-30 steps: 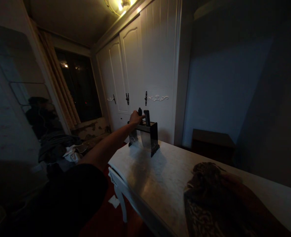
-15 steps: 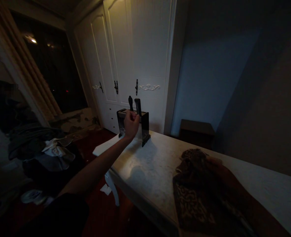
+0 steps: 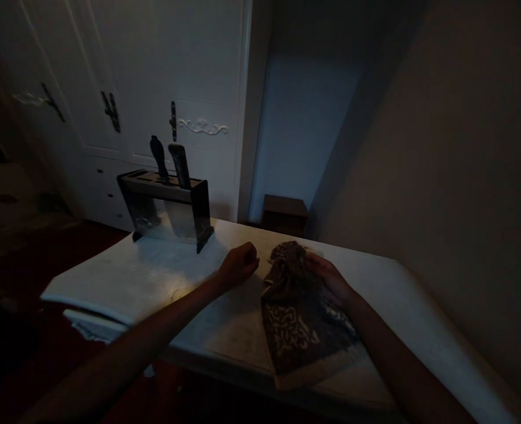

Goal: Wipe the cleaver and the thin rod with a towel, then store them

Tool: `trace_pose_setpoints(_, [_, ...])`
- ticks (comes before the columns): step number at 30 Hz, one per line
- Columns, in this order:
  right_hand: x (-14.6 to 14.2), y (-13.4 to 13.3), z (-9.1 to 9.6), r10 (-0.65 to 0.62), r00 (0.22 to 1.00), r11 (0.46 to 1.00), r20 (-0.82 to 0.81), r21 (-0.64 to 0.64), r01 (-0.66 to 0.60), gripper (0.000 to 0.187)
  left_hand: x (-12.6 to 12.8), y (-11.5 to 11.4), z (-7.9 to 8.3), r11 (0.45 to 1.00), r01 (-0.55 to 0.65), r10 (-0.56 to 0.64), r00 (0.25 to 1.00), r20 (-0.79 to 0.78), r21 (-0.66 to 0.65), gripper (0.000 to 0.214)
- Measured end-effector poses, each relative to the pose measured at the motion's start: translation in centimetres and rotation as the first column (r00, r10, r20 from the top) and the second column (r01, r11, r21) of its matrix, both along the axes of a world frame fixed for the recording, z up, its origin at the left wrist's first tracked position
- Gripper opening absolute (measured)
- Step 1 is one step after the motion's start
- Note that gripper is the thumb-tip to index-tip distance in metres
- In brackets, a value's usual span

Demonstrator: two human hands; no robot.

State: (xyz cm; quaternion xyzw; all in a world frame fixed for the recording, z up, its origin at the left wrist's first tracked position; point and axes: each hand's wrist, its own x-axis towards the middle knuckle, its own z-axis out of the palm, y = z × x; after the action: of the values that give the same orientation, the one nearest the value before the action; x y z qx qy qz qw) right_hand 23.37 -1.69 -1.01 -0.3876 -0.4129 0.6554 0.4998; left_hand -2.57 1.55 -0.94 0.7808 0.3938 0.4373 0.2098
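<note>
A brown towel with a pale scroll pattern (image 3: 289, 330) lies bunched at its top and spread toward the front edge of the white table (image 3: 242, 327). My right hand (image 3: 328, 277) grips the bunched part from the right side. Just left of the towel, above the table, my left hand (image 3: 238, 265) is curled closed, and nothing shows sticking out of it. Behind it, at the table's far left, stands a toaster-shaped knife block (image 3: 167, 215) with a shiny front and black ends. Two dark handles rise from its top slots, one a black knife handle (image 3: 179, 165).
A white wardrobe (image 3: 202, 70) with dark handles stands behind the table. A low brown cabinet (image 3: 285, 206) is in the corner beyond the far edge. A wall (image 3: 441, 159) runs along the right side. The room is dim, with red flooring below.
My left hand has left the knife block and come right, near the towel. The view has turned right and down. My right hand still holds the towel.
</note>
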Motion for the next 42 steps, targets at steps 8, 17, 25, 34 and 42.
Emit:
trace_pose_setpoints(8, [0.3, 0.3, 0.0, -0.048, 0.997, 0.997, 0.065, 0.059, 0.044, 0.037, 0.1, 3.3, -1.3, 0.99, -0.058, 0.049, 0.996, -0.071, -0.129, 0.016])
trace_pose_setpoints(17, [-0.5, 0.2, -0.5, -0.242, 0.905, 0.938, 0.351, 0.323, 0.126, 0.041, -1.3, 3.4, -1.1, 0.995, 0.011, -0.035, 0.969, -0.246, -0.099, 0.019])
trace_pose_setpoints(25, [-2.3, -3.2, -0.5, -0.472, 0.211, 0.737, 0.856, 0.515, -0.438, 0.079, -1.7, 3.3, -1.1, 0.994, 0.024, -0.046, 0.979, -0.199, -0.111, 0.02])
trace_pose_setpoints(34, [1.8, -6.0, 0.4, -0.477, -0.169, 0.843, 0.863, 0.394, -0.366, 0.062, -2.1, 3.6, -1.3, 0.992, -0.015, -0.001, 0.992, -0.125, -0.126, 0.02])
trace_pose_setpoints(42, [11.0, -8.4, 4.5, -0.517, -0.134, 0.851, 0.846, 0.524, 0.027, 0.049, -2.0, 3.7, -1.2, 0.99, -0.023, 0.002, 0.989, -0.149, -0.139, 0.021])
